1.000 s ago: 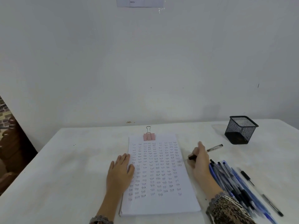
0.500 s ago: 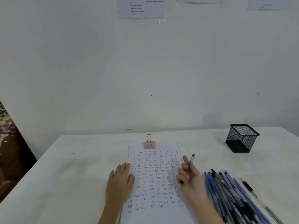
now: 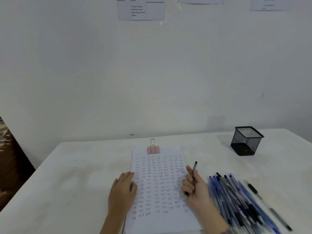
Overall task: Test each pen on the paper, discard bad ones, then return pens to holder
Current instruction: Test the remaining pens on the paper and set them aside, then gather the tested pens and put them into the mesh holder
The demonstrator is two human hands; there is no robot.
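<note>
A white table [image 3: 76, 183] fills the lower part of the view, its top slightly mottled, and its far edge meets a plain white wall [image 3: 152, 73]. A small brownish mark [image 3: 133, 134] sits where the wall meets the table. High on the wall hang three printed sheets: one with a table of text [image 3: 141, 9], a second [image 3: 200, 0] to its right, and a third [image 3: 268, 4] further right; all are cut off by the top edge and their print is too small to read. At the far left, beyond the table's edge, stands something dark brown and wooden [image 3: 10, 166].

The paper [image 3: 160, 183] lies in the middle of the table on the near side, a stack held at its far edge by a pink binder clip [image 3: 153, 149]. Rows of small handwritten words cover most of the sheet.

The left hand [image 3: 122, 193] lies flat, fingers straight and together, resting on the left edge of the paper. The right hand [image 3: 196, 191] is at the paper's right edge with its fingers curled around a pen [image 3: 194, 169]; the pen's black end points up and away, and its tip is down by the paper, though I cannot tell whether it touches.

Just right of that hand lies a loose pile of pens [image 3: 236, 200], blue and black, fanned out on the table. Two more black pens lie apart further right, one [image 3: 255, 190] nearer the pile and another [image 3: 280, 219] toward the near right corner. The black mesh holder [image 3: 247, 141] stands upright at the far right of the table, well apart from the pile.
</note>
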